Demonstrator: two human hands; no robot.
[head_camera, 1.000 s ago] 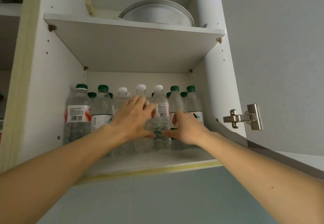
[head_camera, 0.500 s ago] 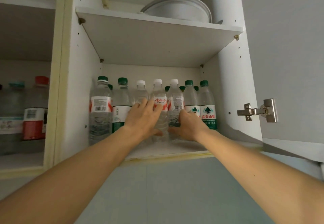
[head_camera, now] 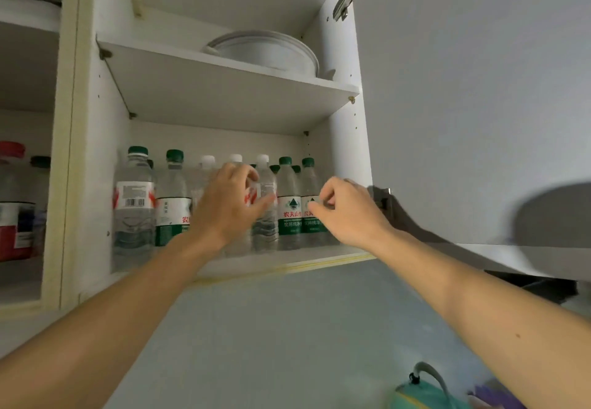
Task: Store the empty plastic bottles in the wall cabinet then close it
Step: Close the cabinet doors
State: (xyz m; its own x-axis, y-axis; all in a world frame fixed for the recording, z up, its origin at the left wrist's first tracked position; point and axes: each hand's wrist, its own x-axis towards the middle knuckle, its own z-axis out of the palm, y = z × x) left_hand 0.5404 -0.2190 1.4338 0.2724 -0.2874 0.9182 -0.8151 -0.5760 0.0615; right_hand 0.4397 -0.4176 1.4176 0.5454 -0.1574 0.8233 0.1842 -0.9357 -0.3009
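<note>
R hand point(head_camera: 347, 213) pulled back since 0.5 s ago: off the bottles, now at frame centre-right by the cabinet's R wall, fingers loosely curled, gripping nothing. L hand point(head_camera: 228, 207) still at frame centre w/ fingers spread against a white-capped bottle point(head_camera: 267, 203), touching not clamping. Empty plastic bottles point(head_camera: 289, 207) all upright in rows on the bottom shelf point(head_camera: 287, 263) of the wall cabinet point(head_camera: 343, 159). Cabinet door point(head_camera: 479, 104) wide open, filling frame right. Likely means stocking is done; remaining: free L hand, swing door shut. White bowls point(head_camera: 265, 53) on upper shelf, untouched
</note>
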